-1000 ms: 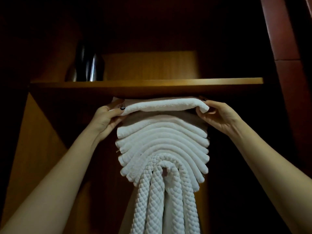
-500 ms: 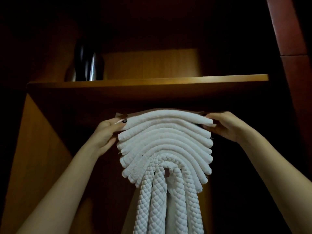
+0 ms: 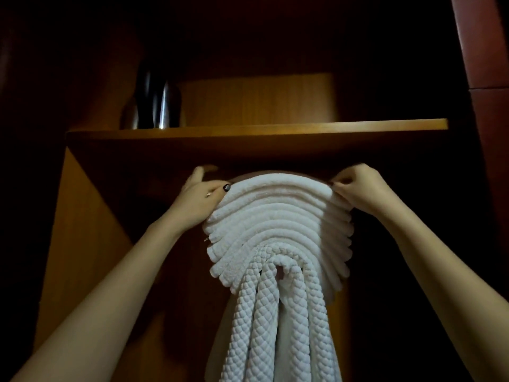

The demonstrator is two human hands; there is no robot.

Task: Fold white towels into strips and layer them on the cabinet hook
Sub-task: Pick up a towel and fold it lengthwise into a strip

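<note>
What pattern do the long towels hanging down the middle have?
The long towels are white with a raised diamond pattern; the head view shows it.

Head view — upward, close to the towels [image 3: 278, 216]

Dim home wardrobe interior: wooden shelf [image 3: 275, 132] overhead, metal flask [image 3: 161, 106] on its left, white towels [image 3: 278, 216] hanging beneath it.

Wooden cabinet interior, dimly lit. An orange-brown veneer shelf [image 3: 256, 130] spans the upper part, with a matching back panel [image 3: 259, 100] above it and a side panel [image 3: 82, 230] at left. A dark metallic vessel [image 3: 157, 106] stands at the shelf's left end. A reddish-brown panel [image 3: 482, 40] is at upper right. The surroundings are in deep shadow.
</note>
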